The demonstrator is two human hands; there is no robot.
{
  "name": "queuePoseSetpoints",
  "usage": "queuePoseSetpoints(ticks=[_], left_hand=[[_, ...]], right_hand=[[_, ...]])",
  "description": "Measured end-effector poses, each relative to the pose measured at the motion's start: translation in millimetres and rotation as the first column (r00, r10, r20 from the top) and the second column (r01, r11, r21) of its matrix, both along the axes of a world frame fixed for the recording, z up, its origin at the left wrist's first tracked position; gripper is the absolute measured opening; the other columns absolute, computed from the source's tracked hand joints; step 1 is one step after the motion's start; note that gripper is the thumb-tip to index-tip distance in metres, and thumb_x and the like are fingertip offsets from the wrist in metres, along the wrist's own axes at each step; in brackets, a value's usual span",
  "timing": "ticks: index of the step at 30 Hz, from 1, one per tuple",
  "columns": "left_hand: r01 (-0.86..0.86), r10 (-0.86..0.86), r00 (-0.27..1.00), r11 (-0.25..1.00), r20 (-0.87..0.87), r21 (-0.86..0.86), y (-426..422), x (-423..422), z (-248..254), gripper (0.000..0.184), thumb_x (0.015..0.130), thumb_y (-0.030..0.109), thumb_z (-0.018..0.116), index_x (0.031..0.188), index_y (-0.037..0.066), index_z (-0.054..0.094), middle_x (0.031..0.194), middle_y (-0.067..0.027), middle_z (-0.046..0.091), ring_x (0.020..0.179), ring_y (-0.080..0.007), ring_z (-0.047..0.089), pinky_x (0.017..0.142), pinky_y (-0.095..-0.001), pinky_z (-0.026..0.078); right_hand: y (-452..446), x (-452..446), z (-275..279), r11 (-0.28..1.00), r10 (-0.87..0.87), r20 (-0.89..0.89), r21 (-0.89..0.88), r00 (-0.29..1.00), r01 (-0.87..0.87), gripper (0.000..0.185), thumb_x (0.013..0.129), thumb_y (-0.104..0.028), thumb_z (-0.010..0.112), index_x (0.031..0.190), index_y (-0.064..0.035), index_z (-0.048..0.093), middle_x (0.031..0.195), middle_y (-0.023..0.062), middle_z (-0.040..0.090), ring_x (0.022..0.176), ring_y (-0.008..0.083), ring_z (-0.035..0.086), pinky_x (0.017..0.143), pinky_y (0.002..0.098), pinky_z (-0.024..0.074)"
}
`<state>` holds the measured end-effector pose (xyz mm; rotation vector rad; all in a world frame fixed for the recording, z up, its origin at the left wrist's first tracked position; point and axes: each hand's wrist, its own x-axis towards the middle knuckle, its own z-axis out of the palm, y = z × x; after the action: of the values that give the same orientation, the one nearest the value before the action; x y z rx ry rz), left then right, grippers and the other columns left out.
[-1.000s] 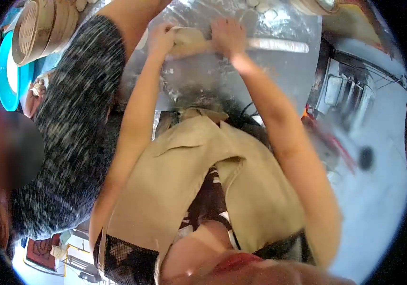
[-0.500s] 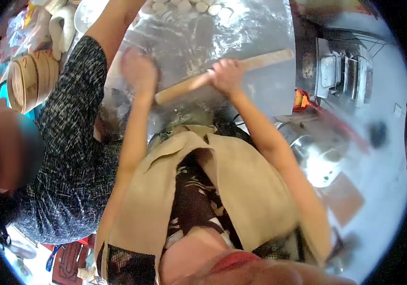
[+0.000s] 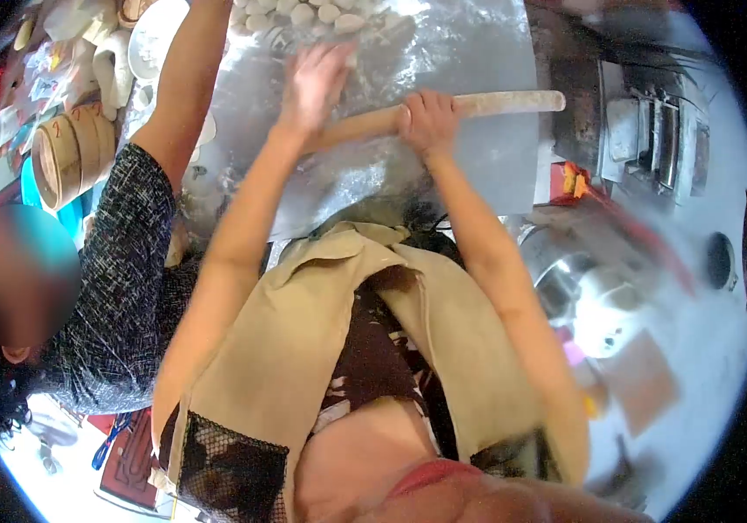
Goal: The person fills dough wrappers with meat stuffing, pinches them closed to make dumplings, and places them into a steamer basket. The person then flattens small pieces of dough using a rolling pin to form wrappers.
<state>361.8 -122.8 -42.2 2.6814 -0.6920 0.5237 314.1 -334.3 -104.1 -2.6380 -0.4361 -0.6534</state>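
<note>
My right hand is wrapped around a wooden rolling pin, which lies slantwise over the floured metal table. Beyond the pin's left end, my left hand reaches forward with its fingers stretched out, somewhat blurred. Just past those fingertips sit several small pale dough pieces at the far side of the table. Whether the left fingertips touch a piece cannot be made out. My left wrist covers part of the pin's left end.
At my left a person in a dark patterned sleeve extends an arm across the table's side. Bamboo steamers, a white bowl and plastic bags stand beyond. To my right are a metal machine and a shiny pot.
My left hand has moved right and forward, from the table's left part toward the dough pieces. The right hand keeps its grip; the rolling pin has shifted slightly right.
</note>
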Motion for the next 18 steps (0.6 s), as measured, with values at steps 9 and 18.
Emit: queuePoseSetpoints(ticks=[9,18], left_hand=[[-0.409,0.279,0.872,0.868,-0.403,-0.283,18,-26,-21,0.057,0.083,0.025,0.057,0.133,0.005,0.038,0.125,-0.0176,0.046,0.113,-0.0349,0.044,0.097,-0.0474,0.031],[-0.618,0.615,0.769,0.785,-0.174,0.046,4,-7,-60,0.061,0.088,0.037,0.047,0.137,0.006,0.029,0.141,-0.0218,0.027,0.129,-0.0412,0.024,0.102,-0.0585,0.018]], right_hand=[[-1,0,-4,0.994,0.010,-0.068,-0.112,0.998,-0.017,0.019,0.074,-0.036,0.054,0.079,-0.0184,0.058,0.086,0.0019,0.053,0.082,0.0240,0.049,0.078,0.0431,0.0365],[14,-15,14,0.991,-0.011,-0.129,-0.134,0.992,-0.006,0.018,0.073,-0.030,0.057,0.081,-0.0130,0.058,0.087,0.0058,0.054,0.086,0.0274,0.051,0.080,0.0450,0.0354]])
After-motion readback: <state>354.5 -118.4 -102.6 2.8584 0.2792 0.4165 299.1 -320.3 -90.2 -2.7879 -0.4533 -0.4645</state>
